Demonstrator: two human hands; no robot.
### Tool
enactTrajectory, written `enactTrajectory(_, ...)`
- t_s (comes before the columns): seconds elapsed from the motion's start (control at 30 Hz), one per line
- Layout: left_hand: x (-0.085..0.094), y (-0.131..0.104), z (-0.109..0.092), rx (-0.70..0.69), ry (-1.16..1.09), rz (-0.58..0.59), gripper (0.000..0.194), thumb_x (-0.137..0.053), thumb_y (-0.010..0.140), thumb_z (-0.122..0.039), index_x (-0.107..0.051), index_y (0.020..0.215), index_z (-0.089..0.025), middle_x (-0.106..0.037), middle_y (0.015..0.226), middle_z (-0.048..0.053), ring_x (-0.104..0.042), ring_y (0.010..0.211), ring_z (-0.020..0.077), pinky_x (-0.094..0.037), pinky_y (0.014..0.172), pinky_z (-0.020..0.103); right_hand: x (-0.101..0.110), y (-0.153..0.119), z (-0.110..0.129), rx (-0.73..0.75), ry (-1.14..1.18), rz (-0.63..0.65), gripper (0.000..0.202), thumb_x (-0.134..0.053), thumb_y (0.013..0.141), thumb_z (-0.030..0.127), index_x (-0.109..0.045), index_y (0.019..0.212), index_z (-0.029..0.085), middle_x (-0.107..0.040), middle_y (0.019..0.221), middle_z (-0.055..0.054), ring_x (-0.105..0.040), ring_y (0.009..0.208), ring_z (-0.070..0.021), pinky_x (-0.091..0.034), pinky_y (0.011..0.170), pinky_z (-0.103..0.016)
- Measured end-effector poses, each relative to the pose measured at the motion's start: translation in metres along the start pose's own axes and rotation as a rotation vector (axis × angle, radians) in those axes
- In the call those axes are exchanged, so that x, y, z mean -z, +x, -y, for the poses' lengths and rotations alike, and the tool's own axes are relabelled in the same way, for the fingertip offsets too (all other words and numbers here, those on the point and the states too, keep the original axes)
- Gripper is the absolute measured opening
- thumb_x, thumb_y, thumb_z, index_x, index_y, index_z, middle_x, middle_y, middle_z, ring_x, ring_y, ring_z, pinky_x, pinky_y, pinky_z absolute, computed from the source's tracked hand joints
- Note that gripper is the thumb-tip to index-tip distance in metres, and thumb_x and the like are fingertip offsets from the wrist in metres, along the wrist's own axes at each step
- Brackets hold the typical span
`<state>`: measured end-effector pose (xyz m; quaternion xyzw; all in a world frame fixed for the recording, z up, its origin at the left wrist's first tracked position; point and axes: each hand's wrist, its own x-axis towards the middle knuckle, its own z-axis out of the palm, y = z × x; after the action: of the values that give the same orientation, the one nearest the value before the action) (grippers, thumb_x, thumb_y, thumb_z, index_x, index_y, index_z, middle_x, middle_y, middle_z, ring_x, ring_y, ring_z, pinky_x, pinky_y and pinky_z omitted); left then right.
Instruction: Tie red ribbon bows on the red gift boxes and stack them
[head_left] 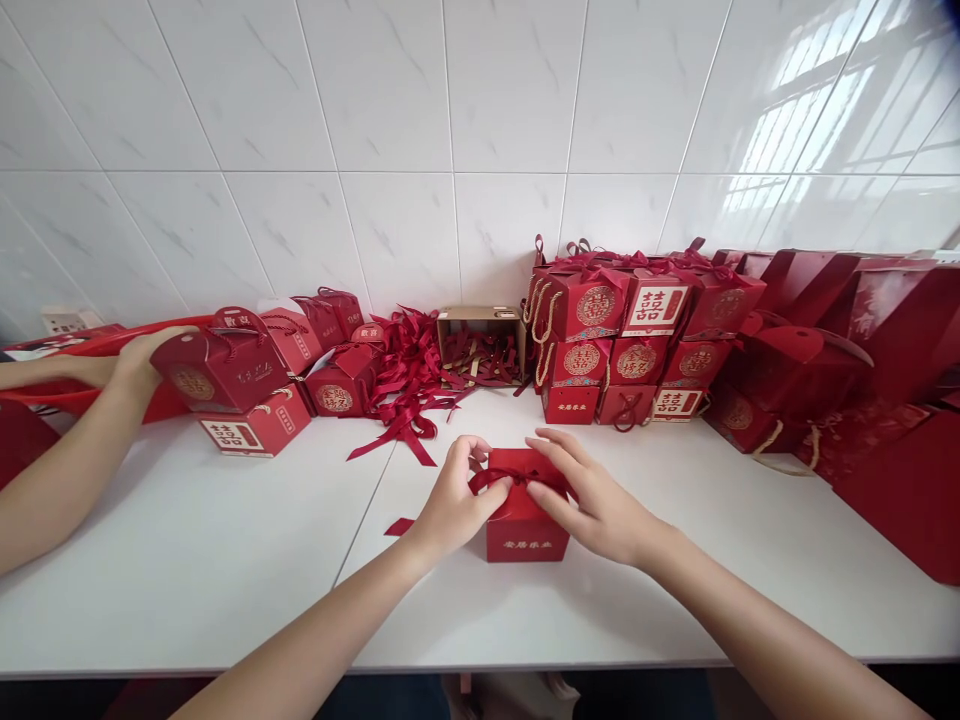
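Note:
A small red gift box [527,540] with gold lettering on its front stands on the white table. On its top sits a dark red ribbon [520,479], crossed at the middle with a loop to either side. My left hand [454,500] is closed on the left loop, its thumb near the knot and fingers curled behind. At the box's right, my right hand [600,495] has the other loop between thumb and fingers, the fingertips reaching over the box top. A ribbon end [399,526] lies on the table beyond my left wrist.
A heap of red ribbons [409,360] lies by the wall beside a cardboard box [480,315] of ribbon pieces. Stacked gift boxes [596,310] stand right of it, others [225,370] at left. Red bags [892,310] stand far right. Another person's arm [82,470] reaches in from the left.

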<state>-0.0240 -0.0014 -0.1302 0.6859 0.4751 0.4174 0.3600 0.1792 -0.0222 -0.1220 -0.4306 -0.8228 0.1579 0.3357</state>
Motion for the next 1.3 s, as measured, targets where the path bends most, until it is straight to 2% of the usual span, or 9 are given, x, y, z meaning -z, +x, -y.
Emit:
enactTrajectory(0.13, 0.003, 0.0, 0.005, 0.167, -0.053, 0.102, 0.033, -0.06, 0.079, -0.044, -0.042, 0.097, -0.023, -0.052, 0.091, 0.0, -0.054, 0.077, 0.015, -0.044, 0.071, 0.03, -0.006, -0.009, -0.007, -0.295, 0.056, -0.053, 0.047, -0.037, 0.094, 0.046, -0.037, 0.134, 0.021, -0.052, 0.125, -0.015, -0.065, 0.091, -0.0205, -0.053, 0.079, -0.039)
enactTrajectory(0.3, 0.017, 0.004, 0.0, 0.13, 0.026, 0.135, 0.034, -0.056, 0.081, -0.05, -0.041, 0.095, -0.023, -0.047, 0.068, -0.006, -0.047, 0.064, 0.0132, -0.037, 0.064, 0.027, 0.004, -0.01, -0.019, -0.303, 0.16, -0.107, 0.034, -0.051, 0.087, 0.046, -0.042, 0.108, 0.021, -0.047, 0.061, 0.006, -0.048, 0.055, -0.0138, -0.042, 0.055, -0.028)
enactTrajectory(0.4, 0.032, 0.014, -0.002, 0.193, 0.087, 0.18, 0.024, -0.044, 0.086, -0.047, -0.044, 0.091, -0.023, -0.041, 0.062, -0.007, -0.037, 0.054, 0.0104, -0.029, 0.054, 0.023, 0.018, -0.012, -0.025, -0.186, 0.238, -0.137, 0.02, -0.051, 0.086, 0.035, -0.038, 0.079, 0.023, -0.042, 0.063, 0.006, -0.039, 0.054, -0.0107, -0.036, 0.051, -0.024)
enactTrajectory(0.53, 0.055, 0.031, -0.002, 0.374, 0.107, 0.486, 0.021, -0.058, 0.074, -0.039, -0.059, 0.078, -0.018, -0.05, 0.055, -0.003, -0.03, 0.045, 0.0083, -0.017, 0.044, 0.022, 0.025, -0.02, -0.028, -0.055, 0.04, -0.024, 0.027, -0.049, 0.083, 0.022, -0.041, 0.058, 0.019, -0.049, 0.071, -0.002, -0.044, 0.059, -0.0119, -0.038, 0.051, -0.025)
enactTrajectory(0.7, 0.062, 0.039, -0.017, 0.406, -0.05, 0.754, 0.021, -0.072, 0.064, -0.036, -0.072, 0.072, -0.016, -0.05, 0.049, -0.001, -0.029, 0.043, 0.0068, -0.01, 0.042, 0.022, 0.006, -0.015, -0.025, -0.008, -0.194, -0.427, 0.029, -0.055, 0.083, 0.028, -0.059, 0.056, 0.018, -0.055, 0.076, -0.006, -0.048, 0.052, -0.0114, -0.042, 0.045, -0.027)
enactTrajectory(0.8, 0.05, 0.029, -0.035, 0.334, -0.267, 0.648, 0.024, -0.07, 0.072, -0.038, -0.075, 0.081, -0.017, -0.051, 0.054, -0.002, -0.024, 0.043, 0.0044, -0.011, 0.042, 0.022, 0.001, -0.005, -0.013, 0.02, -0.105, -0.566, 0.03, -0.059, 0.083, 0.03, -0.062, 0.055, 0.018, -0.057, 0.075, -0.006, -0.052, 0.055, -0.0127, -0.042, 0.043, -0.026)
enactTrajectory(0.9, 0.031, 0.012, -0.048, 0.242, -0.321, 0.442, 0.024, -0.067, 0.076, -0.033, -0.074, 0.094, -0.02, -0.058, 0.068, 0.001, -0.033, 0.047, 0.005, -0.024, 0.043, 0.021, 0.003, 0.003, 0.006, 0.003, 0.122, -0.458, 0.028, -0.063, 0.081, 0.032, -0.066, 0.057, 0.018, -0.06, 0.073, -0.006, -0.055, 0.059, -0.014, -0.044, 0.046, -0.025)
enactTrajectory(1.1, 0.001, -0.016, -0.043, -0.157, 0.104, 0.12, 0.028, -0.053, 0.084, -0.023, -0.071, 0.105, -0.026, -0.055, 0.089, 0.003, -0.047, 0.059, 0.0099, -0.044, 0.057, 0.024, -0.002, 0.01, 0.026, -0.18, 0.417, -0.176, 0.024, -0.072, 0.072, 0.041, -0.072, 0.063, 0.018, -0.062, 0.075, -0.005, -0.057, 0.061, -0.0138, -0.048, 0.054, -0.026)
enactTrajectory(1.3, -0.001, -0.022, -0.026, -0.398, 0.31, 0.1, 0.037, -0.043, 0.086, -0.013, -0.066, 0.113, -0.026, -0.051, 0.101, 0.006, -0.048, 0.058, 0.0094, -0.046, 0.058, 0.027, 0.0, 0.013, 0.024, -0.253, 0.376, -0.025, 0.011, -0.061, 0.07, 0.015, -0.06, 0.059, 0.016, -0.054, 0.07, 0.0, -0.05, 0.061, -0.011, -0.043, 0.055, -0.024)
